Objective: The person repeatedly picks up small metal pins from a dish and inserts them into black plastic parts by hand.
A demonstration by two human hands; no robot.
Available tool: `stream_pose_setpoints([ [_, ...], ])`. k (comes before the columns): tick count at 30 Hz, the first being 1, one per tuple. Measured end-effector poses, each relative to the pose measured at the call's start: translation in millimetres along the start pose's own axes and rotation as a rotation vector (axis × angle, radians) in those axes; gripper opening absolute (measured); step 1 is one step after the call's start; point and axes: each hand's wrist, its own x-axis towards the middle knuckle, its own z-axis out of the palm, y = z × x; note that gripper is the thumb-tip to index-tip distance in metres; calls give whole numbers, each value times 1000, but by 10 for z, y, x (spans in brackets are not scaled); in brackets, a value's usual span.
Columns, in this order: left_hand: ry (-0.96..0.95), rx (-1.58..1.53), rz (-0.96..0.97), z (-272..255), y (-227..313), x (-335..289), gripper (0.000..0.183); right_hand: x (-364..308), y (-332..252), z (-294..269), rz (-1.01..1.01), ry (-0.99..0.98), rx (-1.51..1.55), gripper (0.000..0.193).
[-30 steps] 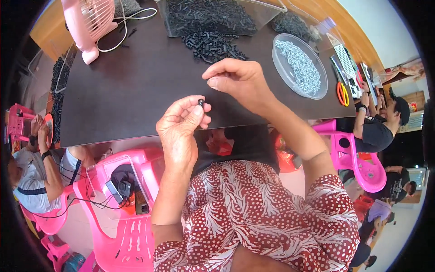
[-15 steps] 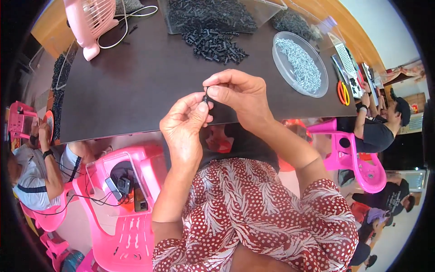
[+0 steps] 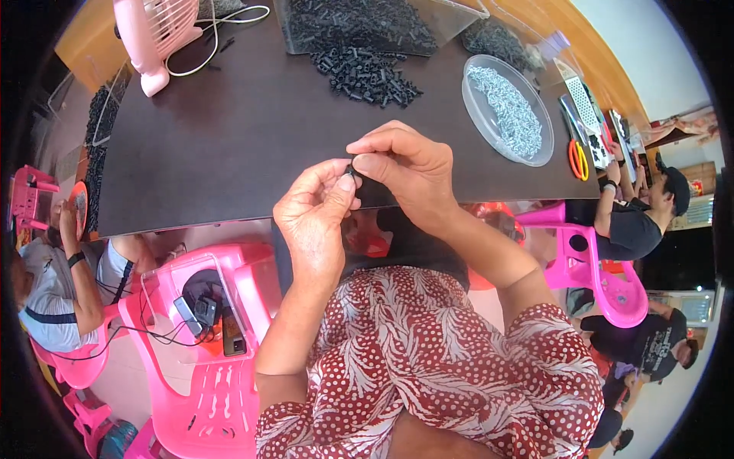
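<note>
Just over the table's near edge, my left hand (image 3: pixel 313 210) pinches a small black plastic part (image 3: pixel 351 170) between thumb and fingers. Right against the top of that part are the thumb and forefinger of my right hand (image 3: pixel 413 162), closed in a pinch; whatever sits between them is too small and covered to make out. Beyond my hands lies a loose pile of similar black plastic parts (image 3: pixel 367 76). Off to the right, a shallow round clear dish (image 3: pixel 469 109) holds many small silvery screws (image 3: pixel 511 115).
A clear bin (image 3: pixel 457 24) of black parts stands behind the pile. The dark table (image 3: pixel 206 153) carries a pink fan (image 3: pixel 155 46) at far left and orange-handled scissors (image 3: pixel 578 159) at right. A pink chair (image 3: pixel 214 398) is at my left; other people sit on both sides.
My right thumb and forefinger have come slightly lower and closer to the black part. The left hand keeps its pinch, and the whole view has shifted a little.
</note>
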Motion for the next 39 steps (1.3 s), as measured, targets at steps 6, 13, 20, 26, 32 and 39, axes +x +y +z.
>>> stream_pose_setpoints([
  [6,-6,20,-1,9,-20,-6,17,-12,32,-58,3,-18,-60,11],
  [13,-9,63,20,23,-40,-19,16,-49,63,-69,76,9,3,11],
  [20,-43,61,-12,17,-15,-24,16,-45,16,-86,-122,-4,-234,8],
  [26,-110,10,-71,7,30,24,13,-55,14,-176,-74,-95,-258,12],
  [32,-135,18,-71,-9,41,58,8,-41,39,-176,-237,-110,-347,12],
  [39,-76,-64,-91,10,32,37,7,-55,-8,-165,-452,-107,-442,15],
])
